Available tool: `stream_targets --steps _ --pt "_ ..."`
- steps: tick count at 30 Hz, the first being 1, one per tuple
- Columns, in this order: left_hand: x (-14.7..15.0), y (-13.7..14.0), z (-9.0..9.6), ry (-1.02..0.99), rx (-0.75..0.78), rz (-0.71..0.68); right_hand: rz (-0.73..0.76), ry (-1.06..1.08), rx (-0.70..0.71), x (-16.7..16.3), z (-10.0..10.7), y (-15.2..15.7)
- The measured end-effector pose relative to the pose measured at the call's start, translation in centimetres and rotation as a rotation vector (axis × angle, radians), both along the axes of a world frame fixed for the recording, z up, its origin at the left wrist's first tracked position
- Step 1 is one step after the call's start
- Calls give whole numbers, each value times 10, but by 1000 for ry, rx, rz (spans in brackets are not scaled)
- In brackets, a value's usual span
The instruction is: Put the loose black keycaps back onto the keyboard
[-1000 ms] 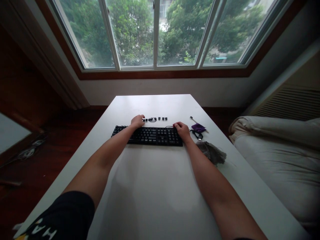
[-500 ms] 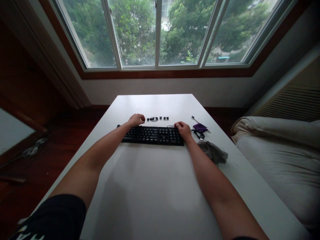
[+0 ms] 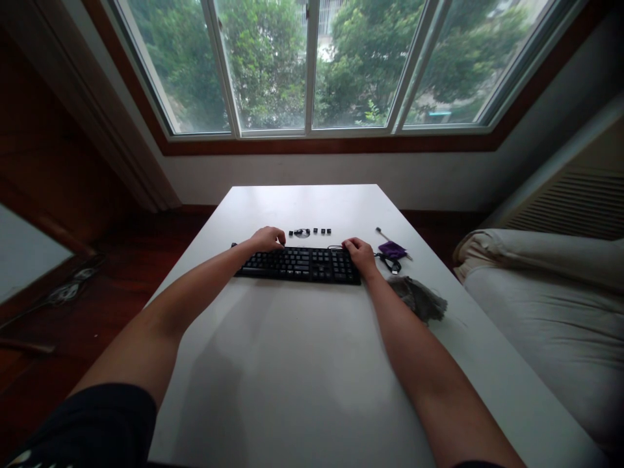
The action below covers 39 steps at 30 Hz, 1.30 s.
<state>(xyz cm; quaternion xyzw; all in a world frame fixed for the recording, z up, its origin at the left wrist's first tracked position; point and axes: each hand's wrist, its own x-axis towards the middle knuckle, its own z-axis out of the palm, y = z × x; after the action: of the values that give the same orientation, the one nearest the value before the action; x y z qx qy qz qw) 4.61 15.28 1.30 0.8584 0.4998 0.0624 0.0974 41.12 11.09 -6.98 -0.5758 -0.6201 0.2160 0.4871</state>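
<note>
A black full-size keyboard (image 3: pixel 297 266) lies flat across the white table. My left hand (image 3: pixel 268 238) is over its upper left part, thumb and fingers pinched at the top row of keys. A small dark piece, seemingly a keycap (image 3: pixel 283 245), shows at the fingertips, partly hidden. My right hand (image 3: pixel 359 255) is closed around the keyboard's upper right corner. Just beyond the keyboard, several loose black keycaps (image 3: pixel 323 231) stand in a row, with a small dark wire tool (image 3: pixel 302 232) among them.
Right of the keyboard are a brush (image 3: pixel 379 231), a purple cloth (image 3: pixel 392 249), a black cable with a USB plug (image 3: pixel 390 264) and a crumpled grey cloth (image 3: pixel 419 299). The white table (image 3: pixel 292 370) stands before a window. A pale sofa (image 3: pixel 541 312) is at the right.
My left hand has moved down and slightly right, from above the keyboard's back edge to its top row of keys. My right hand stays at the corner. The view has shifted slightly.
</note>
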Motion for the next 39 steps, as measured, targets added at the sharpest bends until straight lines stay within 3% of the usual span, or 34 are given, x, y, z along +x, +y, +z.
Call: stream_targets --steps 22,29,39 --pt "-2 -6 -1 -90 -148 41 -3 13 -9 -3 5 -3" --pt "-2 -2 1 -75 -199 -17 -7 5 -17 -3 5 -3" --pt "-3 3 -2 -32 -123 -9 -10 3 -13 -3 5 -3"
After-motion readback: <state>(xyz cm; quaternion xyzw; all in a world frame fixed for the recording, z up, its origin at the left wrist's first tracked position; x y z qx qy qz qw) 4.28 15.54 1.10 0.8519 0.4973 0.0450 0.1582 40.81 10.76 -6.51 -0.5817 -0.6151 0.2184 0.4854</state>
